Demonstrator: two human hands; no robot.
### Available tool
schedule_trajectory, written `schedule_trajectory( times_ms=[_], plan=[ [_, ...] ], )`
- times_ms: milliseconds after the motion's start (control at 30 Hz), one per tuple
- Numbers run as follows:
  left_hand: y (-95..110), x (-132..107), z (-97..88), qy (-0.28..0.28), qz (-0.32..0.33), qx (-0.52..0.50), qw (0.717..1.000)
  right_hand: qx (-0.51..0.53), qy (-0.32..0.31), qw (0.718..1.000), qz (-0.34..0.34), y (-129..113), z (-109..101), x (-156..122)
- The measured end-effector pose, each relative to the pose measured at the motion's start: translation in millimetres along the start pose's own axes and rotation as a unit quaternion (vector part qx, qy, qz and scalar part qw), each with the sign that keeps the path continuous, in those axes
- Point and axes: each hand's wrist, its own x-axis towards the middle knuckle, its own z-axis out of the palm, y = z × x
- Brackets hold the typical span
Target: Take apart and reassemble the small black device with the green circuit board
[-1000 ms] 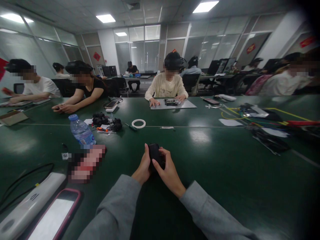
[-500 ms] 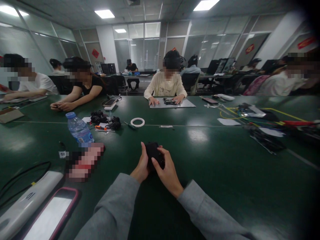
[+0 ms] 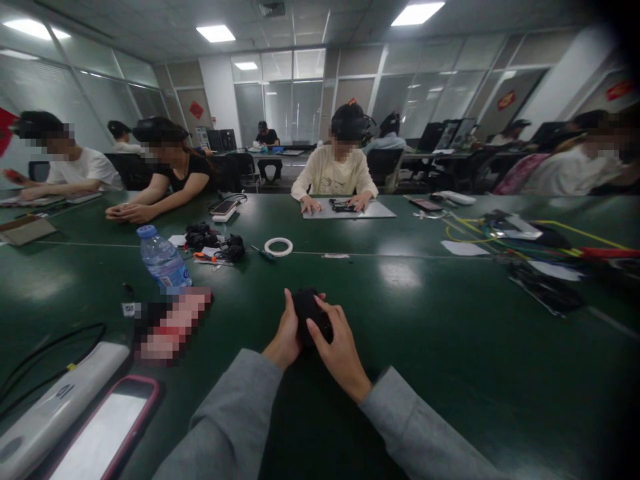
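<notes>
Fingers (image 3: 289, 307) of both hands are wrapped around a black object (image 3: 306, 312), the left hand (image 3: 287, 338) cupping its left side and the right hand (image 3: 343, 341) gripping its right side, with the right thumb laid across its near face. It sits straight ahead of the person, between the two palms, above the near middle of the green table (image 3: 430, 333); whether its underside touches the tabletop cannot be told. Gray sleeves (image 3: 235, 393) cover both forearms. To the left, a phone (image 3: 103, 427) in a pink case lies just beside a long white device (image 3: 63, 393), near a black cable (image 3: 30, 357). Farther off stands a water bottle (image 3: 163, 257), with a black bundle (image 3: 230, 247) and a white ring (image 3: 279, 247) beyond it to the right. Across the table, a person in a cream top (image 3: 335, 172) rests both hands at a gray board (image 3: 377, 209).
</notes>
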Motion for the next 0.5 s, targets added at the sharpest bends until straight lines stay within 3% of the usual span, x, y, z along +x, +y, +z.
schedule_trajectory(
  times_ms=[233, 500],
  plan=[
    [1.1, 0.0, 1.9, 0.03, 0.027, 0.016, 0.999, 0.005, -0.026, 1.0, 0.013, 3.5, -0.9, 2.0],
    [-1.0, 3.1, 2.1, 0.052, 0.073, 0.053, 0.995, -0.029, 0.026, 0.999, 0.003, -2.9, -1.5, -3.2]
  ],
)
